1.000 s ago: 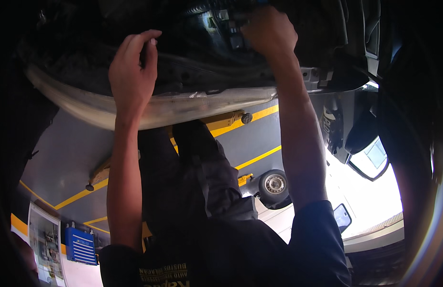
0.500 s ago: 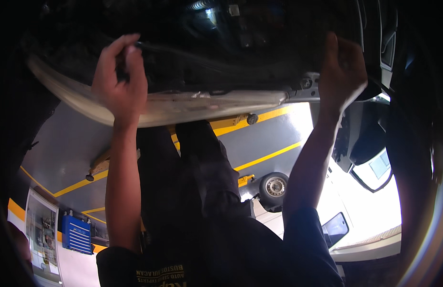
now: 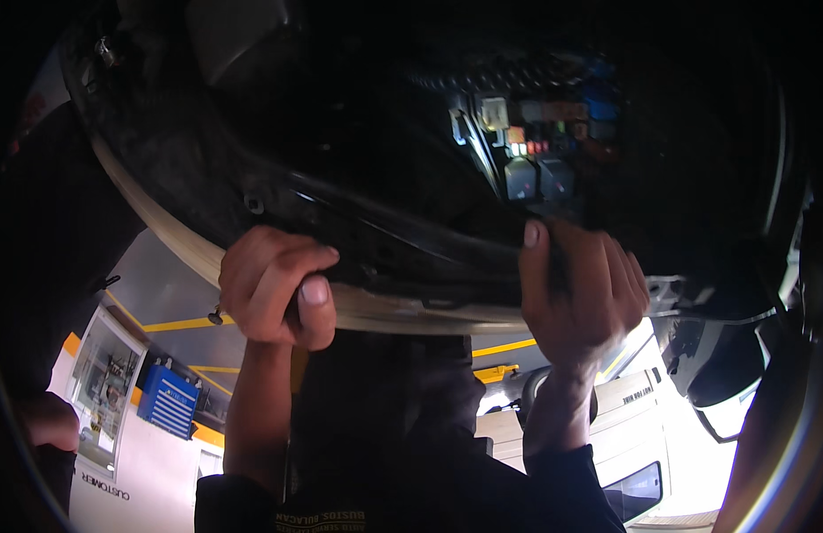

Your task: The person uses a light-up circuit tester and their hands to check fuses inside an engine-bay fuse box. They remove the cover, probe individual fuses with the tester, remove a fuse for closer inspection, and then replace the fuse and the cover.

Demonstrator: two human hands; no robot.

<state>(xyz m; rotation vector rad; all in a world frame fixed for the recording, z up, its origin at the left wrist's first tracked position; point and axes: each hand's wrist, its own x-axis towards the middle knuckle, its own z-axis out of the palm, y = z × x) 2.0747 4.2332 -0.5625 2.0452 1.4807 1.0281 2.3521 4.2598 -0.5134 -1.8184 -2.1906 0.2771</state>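
Observation:
Both my hands are at the front edge of a car's dark engine bay (image 3: 340, 151). My left hand (image 3: 274, 289) has its fingers curled and its thumb bent in toward them, against the dark panel above a pale curved strip (image 3: 176, 240). Farther right, my right hand (image 3: 584, 298) is closed too, its thumb pointing up along the dark edge. Shadow hides what lies inside either grip. A shiny dark curved edge (image 3: 402, 226) runs between the hands. Beyond my right hand is a lit fuse box (image 3: 540, 133) with several small coloured blocks.
A ribbed dark hose (image 3: 491, 78) lies beyond the fuse box. Below the car front, the grey floor has yellow lines (image 3: 180, 324). A blue tool cabinet (image 3: 169, 400) stands at the lower left, a white vehicle (image 3: 624, 417) at the lower right. Bare skin (image 3: 51, 422) shows at the left rim.
Both hands have come down and toward me onto the car's front edge, the right one also slightly leftward. The view has shifted, bringing the fuse box into sight.

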